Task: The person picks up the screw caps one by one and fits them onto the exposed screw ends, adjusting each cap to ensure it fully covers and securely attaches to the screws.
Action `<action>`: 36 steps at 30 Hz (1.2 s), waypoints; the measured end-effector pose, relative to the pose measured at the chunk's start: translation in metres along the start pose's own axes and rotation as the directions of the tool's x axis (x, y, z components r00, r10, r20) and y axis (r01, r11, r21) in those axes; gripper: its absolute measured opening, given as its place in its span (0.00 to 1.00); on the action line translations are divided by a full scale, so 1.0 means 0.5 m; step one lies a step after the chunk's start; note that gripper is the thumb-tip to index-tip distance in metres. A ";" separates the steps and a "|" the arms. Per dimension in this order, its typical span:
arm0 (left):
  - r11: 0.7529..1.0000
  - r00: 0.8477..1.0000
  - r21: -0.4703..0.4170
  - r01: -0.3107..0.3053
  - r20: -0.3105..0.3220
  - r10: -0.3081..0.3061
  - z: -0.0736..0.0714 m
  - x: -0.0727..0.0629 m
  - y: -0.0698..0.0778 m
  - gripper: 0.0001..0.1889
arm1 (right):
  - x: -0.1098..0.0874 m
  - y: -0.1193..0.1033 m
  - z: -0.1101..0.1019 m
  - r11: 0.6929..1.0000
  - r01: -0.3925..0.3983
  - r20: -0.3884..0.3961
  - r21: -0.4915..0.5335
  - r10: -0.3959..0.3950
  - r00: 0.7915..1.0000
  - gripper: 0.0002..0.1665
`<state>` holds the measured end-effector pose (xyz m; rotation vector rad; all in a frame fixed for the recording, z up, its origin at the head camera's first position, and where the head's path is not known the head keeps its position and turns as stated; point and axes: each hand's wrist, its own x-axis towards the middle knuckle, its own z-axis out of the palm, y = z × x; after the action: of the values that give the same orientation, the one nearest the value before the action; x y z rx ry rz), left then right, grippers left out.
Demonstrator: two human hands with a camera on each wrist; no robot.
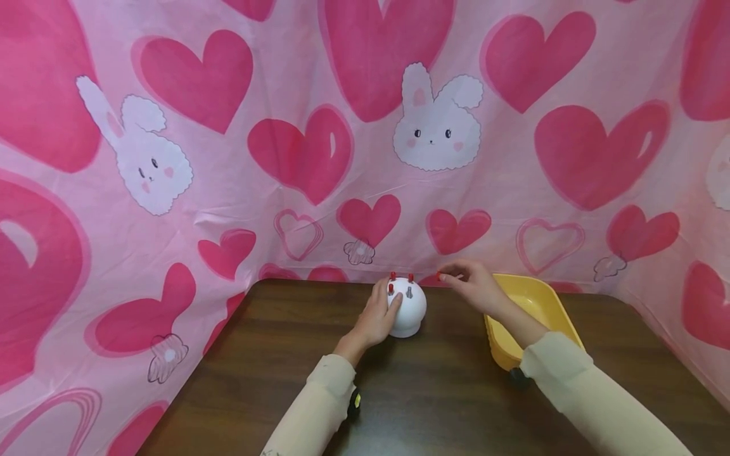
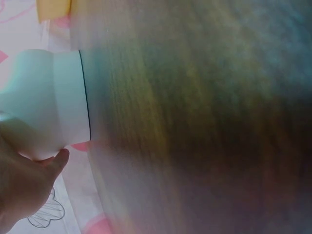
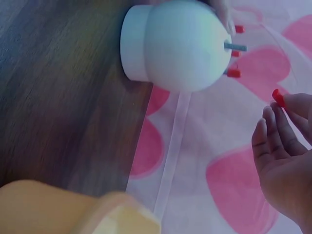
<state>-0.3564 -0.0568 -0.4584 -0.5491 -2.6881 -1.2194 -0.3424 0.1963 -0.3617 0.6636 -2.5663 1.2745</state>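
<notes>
A white ball-shaped stand (image 1: pixel 412 315) with a flat, collar-like base sits on the table. Metal threaded posts stick out of its top; red caps (image 3: pixel 234 73) cover three of them, while one post (image 3: pixel 235 47) shows bare metal. My left hand (image 1: pixel 375 318) grips the stand from its left side, thumb on the near face; its other fingers are mostly hidden behind. To the right of the stand and apart from it, my right hand (image 1: pixel 478 290) is raised, pinching a small red cap (image 3: pixel 278 97) between thumb and fingertip.
A yellow tray (image 1: pixel 495 345) stands on the right of the dark wooden table (image 1: pixel 445 392), under my right forearm. Behind the table's far edge hangs a pink cloth (image 1: pixel 365 177) printed with hearts and rabbits.
</notes>
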 end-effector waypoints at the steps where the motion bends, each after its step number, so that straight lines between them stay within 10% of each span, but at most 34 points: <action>1: 1.000 1.000 0.003 0.004 0.001 -0.004 0.001 0.001 -0.002 0.36 | 0.002 -0.003 0.005 1.000 0.011 -0.008 -0.012 -0.011 1.000 0.14; 18: 1.000 1.000 0.009 0.012 0.009 -0.012 0.002 0.002 0.000 0.36 | 0.027 -0.028 0.067 0.982 0.174 -0.034 -0.070 -0.176 0.984 0.12; 36: 1.000 0.999 -0.002 0.025 0.027 -0.024 0.004 0.009 -0.010 0.36 | 0.033 -0.016 0.113 0.978 0.174 0.029 -0.119 -0.172 0.985 0.13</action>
<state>-0.3626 -0.0573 -0.4618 -0.5381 -2.7238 -1.2300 -0.3519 0.1423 -0.3845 0.8554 -2.5122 1.0537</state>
